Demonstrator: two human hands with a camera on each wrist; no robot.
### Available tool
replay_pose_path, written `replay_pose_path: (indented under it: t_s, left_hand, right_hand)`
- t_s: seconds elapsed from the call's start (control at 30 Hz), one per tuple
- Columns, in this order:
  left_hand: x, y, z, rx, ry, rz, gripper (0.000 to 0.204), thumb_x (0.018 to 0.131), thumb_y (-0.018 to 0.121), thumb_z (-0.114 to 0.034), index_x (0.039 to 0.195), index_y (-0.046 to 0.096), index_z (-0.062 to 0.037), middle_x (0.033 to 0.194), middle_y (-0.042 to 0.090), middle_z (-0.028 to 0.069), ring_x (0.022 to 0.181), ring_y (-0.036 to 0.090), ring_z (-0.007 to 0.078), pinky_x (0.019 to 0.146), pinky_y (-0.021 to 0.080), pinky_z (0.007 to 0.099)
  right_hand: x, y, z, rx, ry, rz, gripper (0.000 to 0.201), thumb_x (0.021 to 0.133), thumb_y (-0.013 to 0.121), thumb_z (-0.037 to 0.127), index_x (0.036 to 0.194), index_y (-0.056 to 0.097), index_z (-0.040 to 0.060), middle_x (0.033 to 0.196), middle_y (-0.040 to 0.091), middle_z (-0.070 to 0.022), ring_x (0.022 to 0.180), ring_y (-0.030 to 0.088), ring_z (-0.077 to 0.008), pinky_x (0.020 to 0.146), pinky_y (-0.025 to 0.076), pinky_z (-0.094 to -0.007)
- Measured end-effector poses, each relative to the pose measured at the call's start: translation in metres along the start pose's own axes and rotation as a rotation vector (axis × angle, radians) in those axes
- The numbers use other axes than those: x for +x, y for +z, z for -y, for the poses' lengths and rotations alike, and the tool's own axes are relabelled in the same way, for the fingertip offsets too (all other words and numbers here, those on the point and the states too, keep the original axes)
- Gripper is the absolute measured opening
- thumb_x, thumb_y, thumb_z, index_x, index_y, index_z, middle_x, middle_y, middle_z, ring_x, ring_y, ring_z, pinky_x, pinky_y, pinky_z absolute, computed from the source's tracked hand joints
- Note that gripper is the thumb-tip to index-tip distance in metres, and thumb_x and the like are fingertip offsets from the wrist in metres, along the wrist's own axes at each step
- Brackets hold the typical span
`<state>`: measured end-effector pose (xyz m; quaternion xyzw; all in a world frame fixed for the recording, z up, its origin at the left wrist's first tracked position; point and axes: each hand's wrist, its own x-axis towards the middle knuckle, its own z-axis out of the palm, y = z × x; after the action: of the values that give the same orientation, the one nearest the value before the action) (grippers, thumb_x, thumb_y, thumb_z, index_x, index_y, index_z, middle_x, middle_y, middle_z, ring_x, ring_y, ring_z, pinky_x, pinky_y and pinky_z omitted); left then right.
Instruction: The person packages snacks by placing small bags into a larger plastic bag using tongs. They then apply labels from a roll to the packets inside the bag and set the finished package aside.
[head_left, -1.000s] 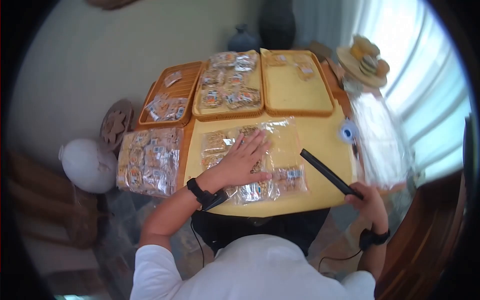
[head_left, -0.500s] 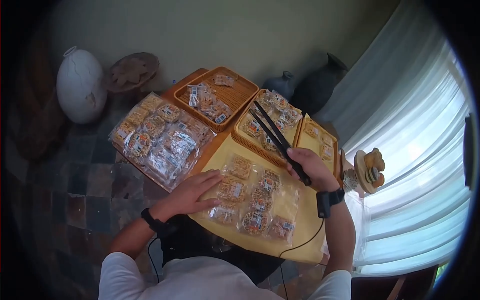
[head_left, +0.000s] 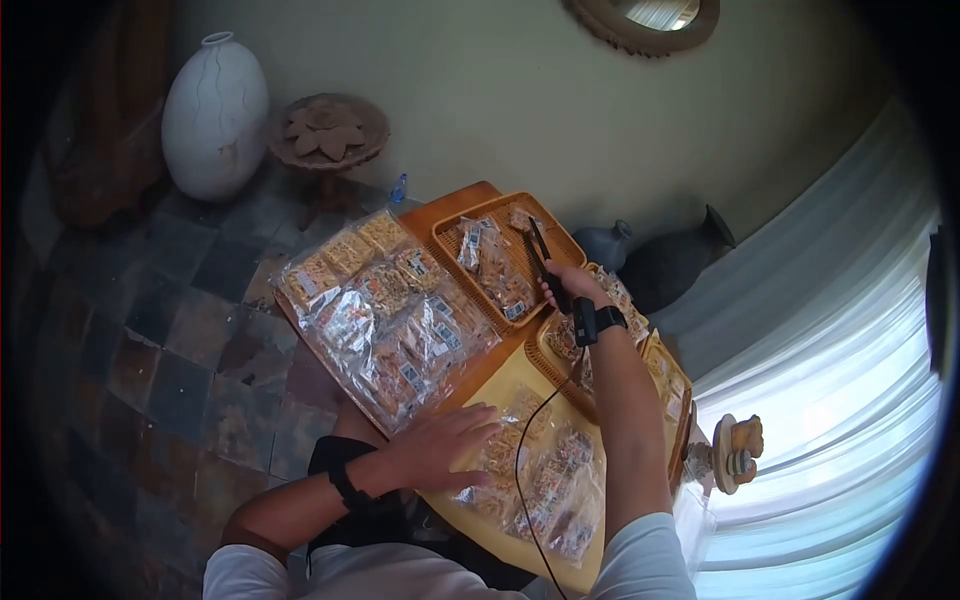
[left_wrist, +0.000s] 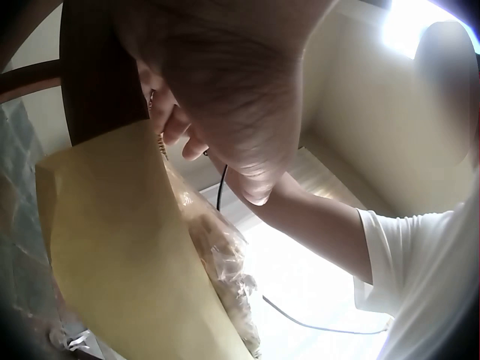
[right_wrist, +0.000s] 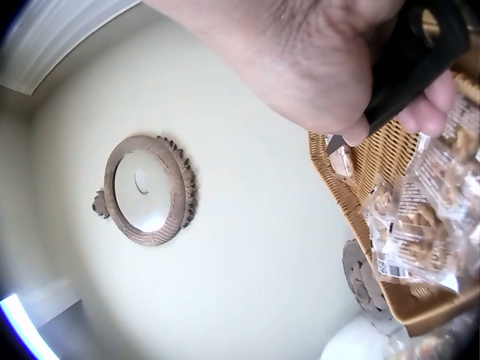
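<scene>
My right hand (head_left: 575, 287) grips black tongs (head_left: 540, 250), which reach over the brown wicker tray (head_left: 568, 243). Their tips are right at a small clear-wrapped snack packet (head_left: 519, 217) in the tray's far end; in the right wrist view the packet (right_wrist: 343, 162) shows just below the tongs (right_wrist: 420, 71). Several more packets (head_left: 497, 265) lie heaped along the tray's other side. With fingers extended, my left hand (head_left: 435, 450) lies at the left edge of a clear bag of snack packets (head_left: 560, 480) on the yellow-covered table. The left wrist view shows this hand (left_wrist: 225, 97) from its underside.
A large filled clear bag (head_left: 385, 310) lies at the table's left end. A second tray (head_left: 545, 345) of packets adjoins the first, with a third tray (head_left: 685, 385) beyond. A thin black cable (head_left: 520, 470) hangs from the right wrist across the bag.
The view has swung left. My right hand has carried the tongs from the table's right side across to the brown tray. My left hand has slid from the bag's middle to its left edge.
</scene>
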<state>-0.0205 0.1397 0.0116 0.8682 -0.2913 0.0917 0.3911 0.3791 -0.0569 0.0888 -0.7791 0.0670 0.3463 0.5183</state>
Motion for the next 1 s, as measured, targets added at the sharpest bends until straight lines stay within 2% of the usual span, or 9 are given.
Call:
replay_pose_path:
  t_s: [0.2,0.3,0.37,0.43,0.6,0.63,0.77,0.87,1.0]
  left_hand:
    - [0.0,0.007,0.007,0.008,0.017,-0.012,0.084,0.102,0.063,-0.066,0.158,0.052,-0.0042,0.167,0.046,0.0216,0.154,0.045,0.0386,0.124,0.038,0.052]
    - [0.0,0.009,0.009,-0.002,0.036,-0.021,0.085,0.102,0.061,-0.067,0.157,0.053,-0.0036,0.166,0.047,0.0223,0.154,0.046,0.0392,0.125,0.037,0.0523]
    - [0.0,0.009,0.01,-0.027,0.047,-0.021,0.085,0.102,0.061,-0.068,0.157,0.053,-0.0033,0.166,0.048,0.0227,0.154,0.046,0.0397,0.125,0.037,0.0524]
    - [-0.001,0.008,0.008,-0.036,0.028,-0.029,0.085,0.102,0.062,-0.067,0.158,0.052,-0.0037,0.165,0.048,0.0235,0.154,0.045,0.0403,0.125,0.037,0.0528]
    - [0.005,-0.002,0.005,-0.051,0.045,0.03,0.082,0.101,0.067,-0.062,0.16,0.05,-0.0077,0.164,0.049,0.0248,0.153,0.046,0.0417,0.125,0.038,0.0538]
    - [0.006,-0.004,0.004,-0.039,0.035,0.022,0.081,0.1,0.07,-0.06,0.16,0.05,-0.0082,0.163,0.049,0.0252,0.153,0.047,0.0421,0.124,0.039,0.0539]
    - [0.008,-0.008,0.001,-0.07,0.026,0.053,0.082,0.095,0.077,-0.053,0.159,0.051,-0.0079,0.163,0.048,0.025,0.151,0.048,0.0442,0.123,0.041,0.0537]
    - [0.009,-0.007,-0.002,-0.073,0.016,0.081,0.082,0.095,0.077,-0.052,0.159,0.051,-0.0076,0.165,0.047,0.0239,0.152,0.046,0.0448,0.124,0.039,0.0542]
    - [0.012,-0.005,-0.006,-0.002,0.011,0.106,0.083,0.095,0.076,-0.052,0.16,0.051,-0.0074,0.167,0.045,0.0229,0.153,0.044,0.0445,0.126,0.035,0.0557]
  right_hand:
    - [0.046,0.016,0.01,0.116,-0.04,-0.065,0.034,0.114,0.06,0.04,0.1,0.061,0.0084,0.077,0.065,-0.0016,0.059,0.061,-0.0145,0.053,0.056,-0.0288]
    - [0.045,0.019,0.009,0.112,-0.061,-0.116,0.032,0.113,0.063,0.037,0.099,0.061,0.0076,0.079,0.066,-0.003,0.061,0.062,-0.0159,0.055,0.057,-0.0302]
    - [0.038,0.019,0.01,0.09,-0.075,-0.154,0.033,0.112,0.064,0.036,0.099,0.062,0.0063,0.08,0.066,-0.0042,0.063,0.064,-0.0171,0.057,0.059,-0.0315]
    - [0.026,0.01,0.004,0.168,-0.08,-0.09,0.03,0.112,0.065,0.036,0.098,0.061,0.0102,0.077,0.065,-0.0008,0.059,0.061,-0.0126,0.052,0.054,-0.0268]
    - [-0.044,-0.003,-0.015,0.21,-0.169,-0.086,0.031,0.112,0.066,0.037,0.098,0.061,0.0095,0.078,0.063,-0.0004,0.06,0.059,-0.0114,0.052,0.051,-0.0257]
    - [-0.059,-0.008,-0.027,0.233,-0.197,-0.051,0.031,0.112,0.065,0.037,0.099,0.061,0.0082,0.079,0.062,-0.0011,0.062,0.06,-0.0119,0.053,0.051,-0.0258]
    - [-0.199,-0.011,-0.07,0.287,-0.246,-0.176,0.03,0.112,0.065,0.035,0.1,0.061,0.008,0.077,0.063,-0.0015,0.057,0.056,-0.0111,0.051,0.048,-0.0261]
    - [-0.303,-0.03,-0.146,0.308,-0.286,-0.222,0.03,0.113,0.063,0.035,0.102,0.062,0.0069,0.077,0.063,-0.0022,0.056,0.057,-0.0115,0.05,0.046,-0.0253]
    - [-0.442,-0.029,-0.279,0.368,-0.195,-0.446,0.033,0.113,0.063,0.036,0.105,0.066,0.0039,0.072,0.064,-0.0044,0.05,0.056,-0.0127,0.046,0.044,-0.0249]
